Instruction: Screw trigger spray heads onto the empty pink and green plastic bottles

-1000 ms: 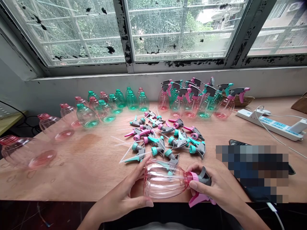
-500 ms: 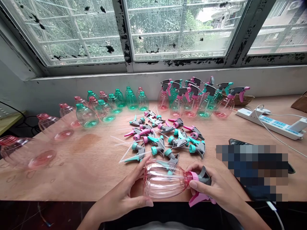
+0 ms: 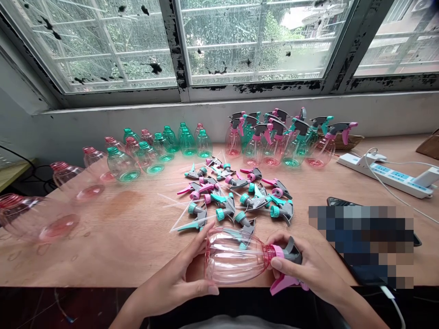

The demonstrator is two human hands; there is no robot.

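A clear pink spray bottle (image 3: 233,260) lies sideways between my hands at the table's front edge. Its base end is cupped by my left hand (image 3: 185,269), thumb below and fingers above. My right hand (image 3: 298,262) pinches the pink collar of the grey and pink spray head (image 3: 291,253), which sits on the bottle's neck. The pink trigger hangs downward below the right hand. Just beyond the bottle, several loose grey spray heads (image 3: 224,208) with teal or pink collars and thin clear tubes lie in a heap.
Open pink and green bottles (image 3: 123,164) stand at the left and back. Bottles with spray heads (image 3: 274,148) stand at the back right, in front of a basket (image 3: 353,142). A white power strip (image 3: 387,176) and a partly blurred phone (image 3: 338,202) with a cable lie at the right.
The view has shifted very slightly. Both hands and the pink spray bottle keep nearly the same position.
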